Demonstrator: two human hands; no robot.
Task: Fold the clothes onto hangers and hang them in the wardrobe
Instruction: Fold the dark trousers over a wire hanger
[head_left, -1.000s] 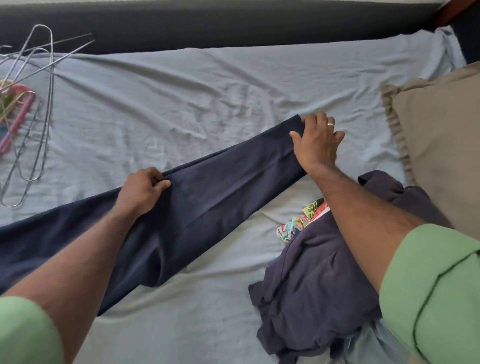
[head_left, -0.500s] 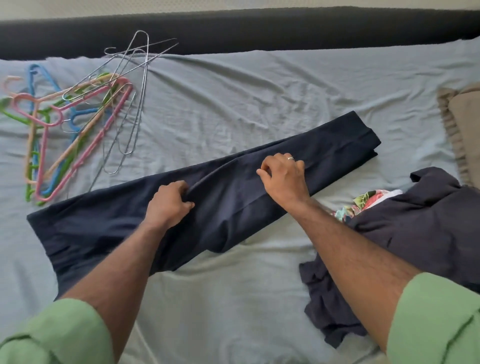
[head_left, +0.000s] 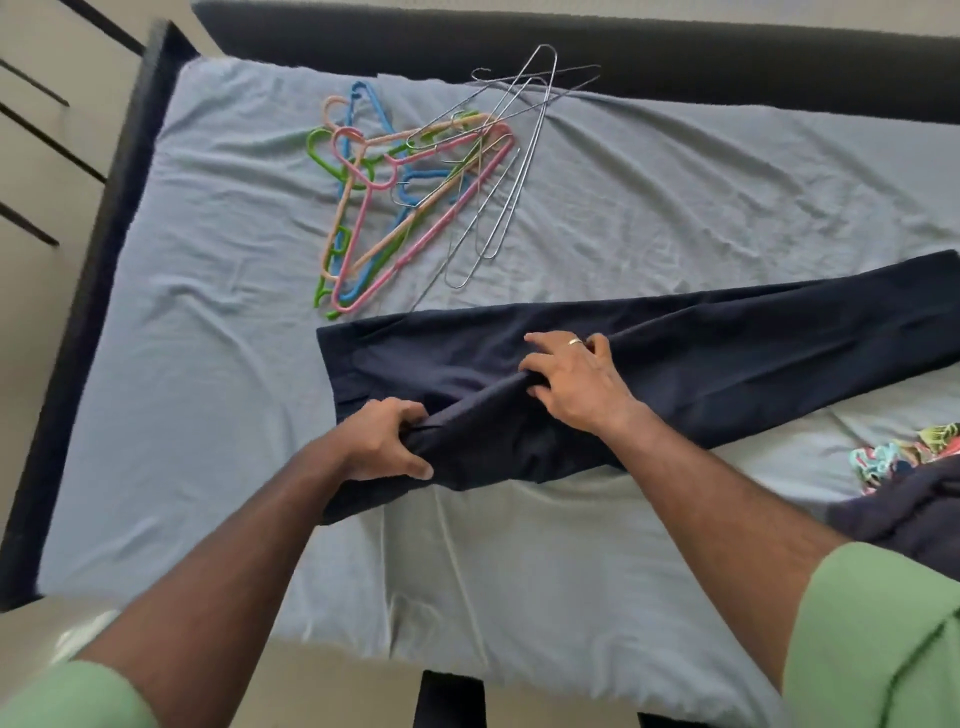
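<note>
Navy trousers (head_left: 727, 343) lie stretched across the light blue bed sheet (head_left: 208, 364), running from the middle off to the right. My left hand (head_left: 387, 441) grips a bunched fold of the trousers near their left end. My right hand (head_left: 571, 382), with a ring on it, pinches the same ridge of cloth a little further right. Behind the trousers lies a heap of hangers: coloured plastic hangers (head_left: 384, 208) in pink, green, blue and peach, and thin wire hangers (head_left: 511, 161) beside them.
A pile of dark clothes (head_left: 909, 514) with a bright patterned piece (head_left: 898, 454) lies at the right edge. The dark bed frame (head_left: 104, 234) runs along the left and the back. Tiled floor shows at far left.
My view has swung left, so the hangers and bed corner show fully and the pillow has left the frame. Both hands slid left along the trousers and now bunch up a fold.
</note>
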